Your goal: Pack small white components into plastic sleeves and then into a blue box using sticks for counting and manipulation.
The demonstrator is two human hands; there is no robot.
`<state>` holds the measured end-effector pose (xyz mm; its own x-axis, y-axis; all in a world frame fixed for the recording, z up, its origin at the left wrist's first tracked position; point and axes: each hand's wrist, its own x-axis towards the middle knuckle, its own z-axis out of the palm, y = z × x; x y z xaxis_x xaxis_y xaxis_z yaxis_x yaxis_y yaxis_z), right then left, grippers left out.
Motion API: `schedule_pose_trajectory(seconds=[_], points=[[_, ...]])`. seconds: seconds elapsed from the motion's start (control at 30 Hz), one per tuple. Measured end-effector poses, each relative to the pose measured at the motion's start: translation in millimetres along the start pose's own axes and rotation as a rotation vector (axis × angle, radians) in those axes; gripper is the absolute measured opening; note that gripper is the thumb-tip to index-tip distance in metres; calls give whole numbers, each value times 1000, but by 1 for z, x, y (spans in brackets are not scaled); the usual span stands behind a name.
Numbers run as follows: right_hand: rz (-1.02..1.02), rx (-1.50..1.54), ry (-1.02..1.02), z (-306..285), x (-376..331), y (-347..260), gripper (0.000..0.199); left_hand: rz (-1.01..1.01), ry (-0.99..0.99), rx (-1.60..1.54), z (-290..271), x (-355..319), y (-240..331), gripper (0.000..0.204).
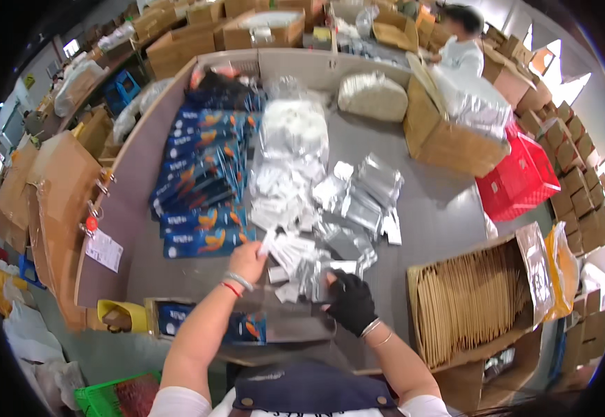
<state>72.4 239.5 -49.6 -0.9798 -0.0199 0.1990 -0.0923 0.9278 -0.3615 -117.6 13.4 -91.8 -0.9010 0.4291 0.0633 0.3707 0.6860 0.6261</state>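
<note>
Over silver packets (330,267), both hands (247,260) outstretched.

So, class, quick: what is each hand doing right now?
Left hand: shut on a small white packet.
Right hand, black-gloved: resting on the silver foil pouches; grip cannot be told.

white short sleeves, a dark blue apron bib, a black glove on the right hand (350,300), bracelets on both wrists.

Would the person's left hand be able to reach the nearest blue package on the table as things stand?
Probably yes. The left hand rests at the edge of the white packets, right beside the nearest blue package, and nothing lies between them.
</note>
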Motion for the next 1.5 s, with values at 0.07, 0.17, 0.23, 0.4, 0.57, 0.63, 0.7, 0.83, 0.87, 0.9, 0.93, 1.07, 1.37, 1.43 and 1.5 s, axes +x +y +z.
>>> schedule_pose_trajectory(seconds=[0.07,0.17,0.23,0.4,0.57,0.63,0.7,0.83,0.87,0.9,0.93,1.07,1.37,1.43,1.5], points=[[30,162,147,-26,-15,10,72,0,-20,-82,-18,-10,20,16],[268,138,255,-46,-50,35,58,84,-56,-107,-21,-26,41,22],[426,63,329,-44,-90,63,52,280,-96,-172,-7,-38,66,14],[785,-128,586,-63,-210,123,38,627,-301,-162,36,-73,117,10],[1048,-284,573,-100,-238,129,40,660,-340,228,81,-80,105,21],[1148,-375,487,-99,-243,138,40,630,-268,350,80,-75,109,31],[968,-645,302,-94,-250,147,36,588,-256,360,82,-63,107,40],[1148,-417,157,-105,-232,146,30,439,-311,332,82,-51,99,42],[1152,-401,201,-99,-230,148,28,446,-315,318,80,-52,101,42],[1157,-384,243,-95,-230,148,26,451,-321,304,78,-52,102,41],[1161,-384,246,-93,-230,147,26,455,-322,305,79,-54,102,41],[1155,-375,354,-89,-230,142,23,461,-266,218,80,-61,99,32],[1076,-129,704,-85,-249,150,23,221,-434,-353,6,-73,123,21],[974,-187,723,-88,-228,131,24,291,-509,-151,2,-88,99,25],[530,-83,656,-77,-194,95,22,370,-584,51,-1,-106,88,29]])
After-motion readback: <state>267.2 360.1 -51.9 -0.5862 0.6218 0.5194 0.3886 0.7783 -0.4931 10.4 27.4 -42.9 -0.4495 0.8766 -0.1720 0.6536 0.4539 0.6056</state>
